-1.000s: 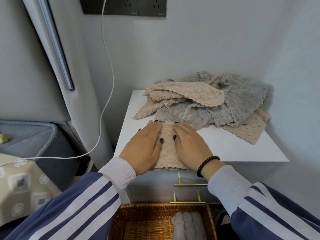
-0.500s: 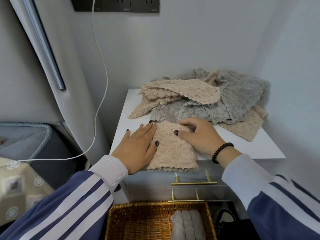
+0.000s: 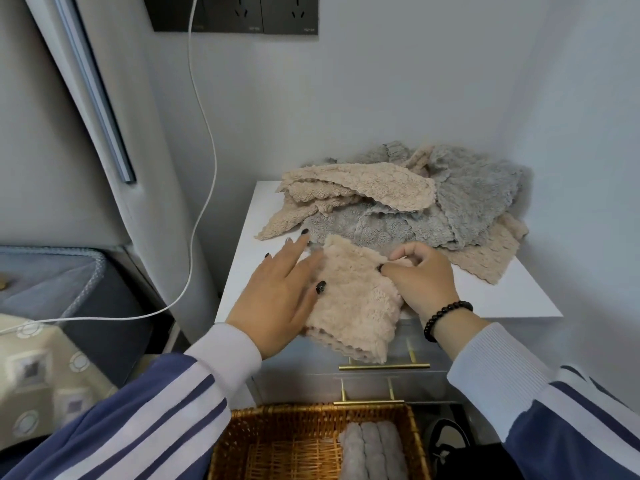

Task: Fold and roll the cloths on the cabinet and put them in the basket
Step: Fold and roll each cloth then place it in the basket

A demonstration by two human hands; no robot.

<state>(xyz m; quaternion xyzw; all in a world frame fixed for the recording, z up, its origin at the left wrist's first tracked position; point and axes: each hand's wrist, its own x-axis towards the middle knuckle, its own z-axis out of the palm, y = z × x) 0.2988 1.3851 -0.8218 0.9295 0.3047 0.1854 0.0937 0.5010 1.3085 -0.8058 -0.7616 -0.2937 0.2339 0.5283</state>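
A folded beige cloth [image 3: 353, 299] lies at the front edge of the white cabinet [image 3: 512, 299], its near end hanging over the drawer. My left hand [image 3: 280, 292] presses flat on its left side, fingers spread. My right hand [image 3: 420, 278] pinches the cloth's right edge between thumb and fingers. Behind them sits a loose pile of beige and grey cloths [image 3: 415, 206]. Below the cabinet stands a wicker basket [image 3: 270, 441] holding three grey rolled cloths [image 3: 372, 452].
A white cable [image 3: 204, 140] hangs from the wall sockets [image 3: 239, 12] down the left side. The cabinet's drawers have brass handles [image 3: 384, 367]. A grey bed edge [image 3: 52, 282] and a patterned cover [image 3: 38, 368] lie to the left. A wall closes the right side.
Both hands were pressed flat together on the beige cloth. The right hand has slid to the cloth's right edge and curled to pinch it; the left hand stays flat on the left side.
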